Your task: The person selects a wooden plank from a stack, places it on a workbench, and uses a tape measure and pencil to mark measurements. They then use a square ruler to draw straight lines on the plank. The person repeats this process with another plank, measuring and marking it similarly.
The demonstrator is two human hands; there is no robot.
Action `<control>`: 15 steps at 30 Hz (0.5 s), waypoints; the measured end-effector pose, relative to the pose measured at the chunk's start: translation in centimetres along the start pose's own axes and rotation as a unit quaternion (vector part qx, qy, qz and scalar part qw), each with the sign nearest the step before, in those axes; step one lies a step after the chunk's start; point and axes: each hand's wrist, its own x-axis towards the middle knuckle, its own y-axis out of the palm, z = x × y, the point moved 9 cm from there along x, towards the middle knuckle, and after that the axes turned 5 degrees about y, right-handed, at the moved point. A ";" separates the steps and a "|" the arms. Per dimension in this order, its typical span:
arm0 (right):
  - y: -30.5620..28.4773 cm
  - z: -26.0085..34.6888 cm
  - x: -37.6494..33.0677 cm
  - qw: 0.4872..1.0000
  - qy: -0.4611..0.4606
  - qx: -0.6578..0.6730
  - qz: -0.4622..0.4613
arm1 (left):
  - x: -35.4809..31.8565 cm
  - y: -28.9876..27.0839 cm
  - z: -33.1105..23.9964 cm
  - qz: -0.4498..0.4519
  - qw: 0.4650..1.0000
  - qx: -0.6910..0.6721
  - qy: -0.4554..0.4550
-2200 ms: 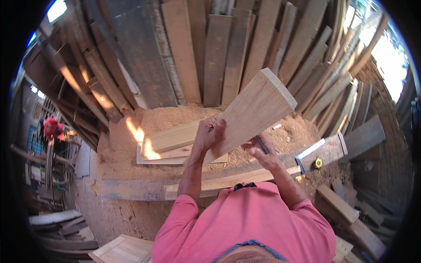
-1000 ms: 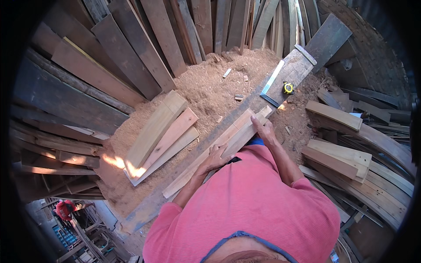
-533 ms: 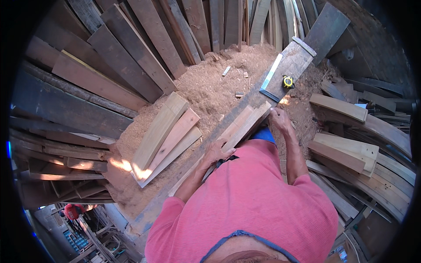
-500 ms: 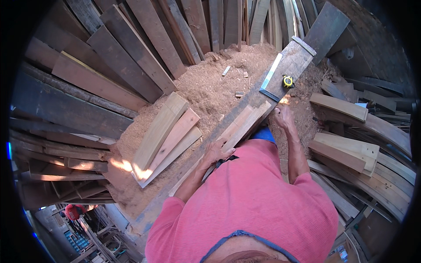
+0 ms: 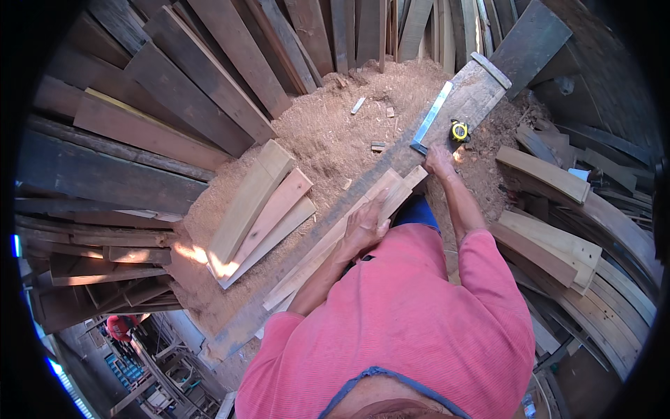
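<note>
My left hand (image 5: 366,225) lies across a pale wooden board (image 5: 314,264), its fingers stretched out over the top. A second narrow strip of wood (image 5: 417,177) sticks out past the board's far end, on the side nearer my body. Farther up the bench, my right hand (image 5: 440,162) closes over the dark stock of a try square (image 5: 431,120), covering part of it. The square's bright metal blade points away from me. Just beyond that hand sits a yellow and black tape measure (image 5: 459,131). My right fingertips are partly hidden.
The long narrow bench (image 5: 474,84) has a raised strip (image 5: 491,70) near its far end. Three loose planks (image 5: 262,209) lie on sawdust (image 5: 335,126) to the left. Leaning boards (image 5: 209,77) line the far side, and stacked timber (image 5: 551,251) fills the right.
My right hand has moved forward onto the try square's stock. My left hand has slid forward and flattened over the board, whose broad pale face now shows more.
</note>
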 end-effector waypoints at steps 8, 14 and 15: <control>0.6 -0.7 0.8 0.996 -0.052 0.002 -0.072 | 2.4 1.2 -1.8 0.018 0.996 0.063 0.052; 1.0 0.8 1.9 0.991 -0.130 -0.031 -0.023 | 2.8 1.8 -1.8 0.056 0.987 0.118 0.094; 0.5 1.3 1.8 0.988 -0.151 -0.028 -0.019 | 2.8 1.8 -1.8 0.054 0.986 0.119 0.102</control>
